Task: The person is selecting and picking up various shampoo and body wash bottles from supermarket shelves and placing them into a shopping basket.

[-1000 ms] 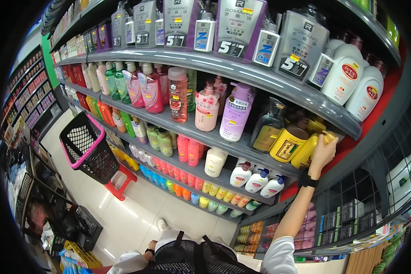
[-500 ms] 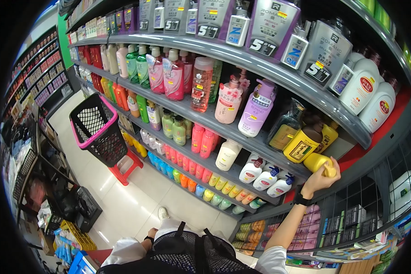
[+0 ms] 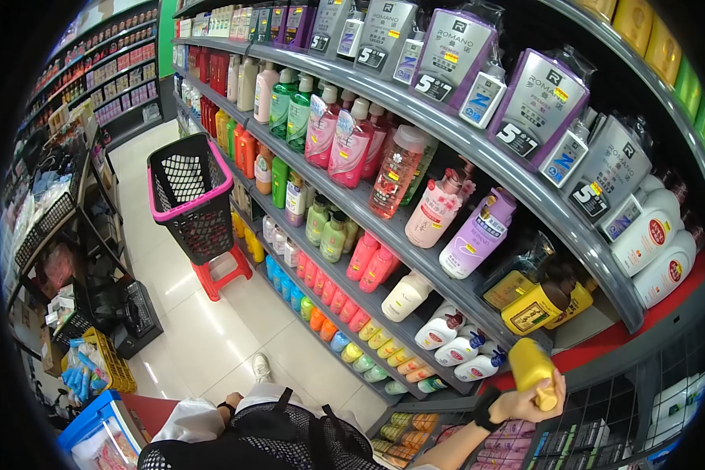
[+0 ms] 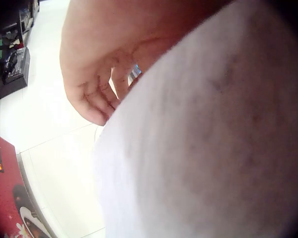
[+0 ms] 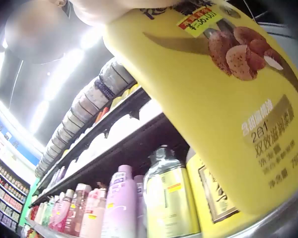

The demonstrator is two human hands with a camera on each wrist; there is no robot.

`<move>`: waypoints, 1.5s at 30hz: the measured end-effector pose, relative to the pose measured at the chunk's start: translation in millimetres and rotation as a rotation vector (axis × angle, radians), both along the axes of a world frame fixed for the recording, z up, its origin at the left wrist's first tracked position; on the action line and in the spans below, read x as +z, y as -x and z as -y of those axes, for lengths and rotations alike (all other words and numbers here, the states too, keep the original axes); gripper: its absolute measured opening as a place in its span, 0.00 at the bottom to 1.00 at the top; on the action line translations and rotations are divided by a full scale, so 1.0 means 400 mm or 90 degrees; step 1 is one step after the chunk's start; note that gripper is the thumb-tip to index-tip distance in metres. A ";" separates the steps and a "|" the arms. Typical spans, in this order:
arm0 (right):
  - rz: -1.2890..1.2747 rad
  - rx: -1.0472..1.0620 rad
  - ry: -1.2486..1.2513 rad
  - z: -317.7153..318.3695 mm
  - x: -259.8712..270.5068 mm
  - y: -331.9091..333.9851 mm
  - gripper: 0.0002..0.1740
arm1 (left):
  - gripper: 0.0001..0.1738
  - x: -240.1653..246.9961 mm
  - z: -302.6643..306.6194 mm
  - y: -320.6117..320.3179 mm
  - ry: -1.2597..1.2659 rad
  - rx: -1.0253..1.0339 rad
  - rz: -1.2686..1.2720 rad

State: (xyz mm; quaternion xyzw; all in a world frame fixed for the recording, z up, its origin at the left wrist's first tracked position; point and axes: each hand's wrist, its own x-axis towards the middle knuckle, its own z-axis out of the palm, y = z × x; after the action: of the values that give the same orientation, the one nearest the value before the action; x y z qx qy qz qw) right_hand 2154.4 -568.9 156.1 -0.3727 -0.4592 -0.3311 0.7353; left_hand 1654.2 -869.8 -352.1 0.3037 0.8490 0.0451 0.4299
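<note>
My right hand (image 3: 529, 401) grips a yellow bottle (image 3: 529, 362) by its cap end, in front of the shelf's right end. In the right wrist view the bottle's printed side (image 5: 203, 104) shows a price sticker and a picture of almonds. Behind it on the shelf stand a yellow bottle with a dark cap (image 3: 527, 311) and a dark bottle with a gold label (image 3: 517, 283). My left hand (image 4: 97, 74) hangs low with loosely bent fingers, beside white cloth that partly hides it; nothing shows in its grasp.
A black shopping basket (image 3: 204, 235) with a pink rim stands on a red base (image 3: 219, 274) in the aisle. Grey shelves (image 3: 415, 86) carry several rows of bottles. A wire mesh rack (image 3: 603, 407) is at the right, and a yellow crate (image 3: 113, 360) at the lower left.
My right hand has drawn the yellow bottle off the shelf and down toward me. The head view has turned, so the shelves and basket appear further right. The left hand stays low.
</note>
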 end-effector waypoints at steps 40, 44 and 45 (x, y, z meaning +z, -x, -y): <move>1.024 1.209 0.469 0.098 -0.245 1.608 0.21 | 0.30 0.428 -0.260 0.656 -0.462 -0.048 0.387; 1.036 1.189 0.481 0.063 -0.277 1.672 0.18 | 0.34 0.560 -0.287 0.739 -0.313 -0.033 0.346; 1.020 1.183 0.497 0.047 -0.284 1.687 0.17 | 0.34 0.600 -0.309 0.765 -0.308 -0.033 0.347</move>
State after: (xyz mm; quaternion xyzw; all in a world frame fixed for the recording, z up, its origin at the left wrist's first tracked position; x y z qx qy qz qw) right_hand 1479.5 -587.8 42.4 0.1975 -0.9224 0.3278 0.0521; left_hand 1348.1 -746.3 -112.1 0.3945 0.6600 0.3130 0.5575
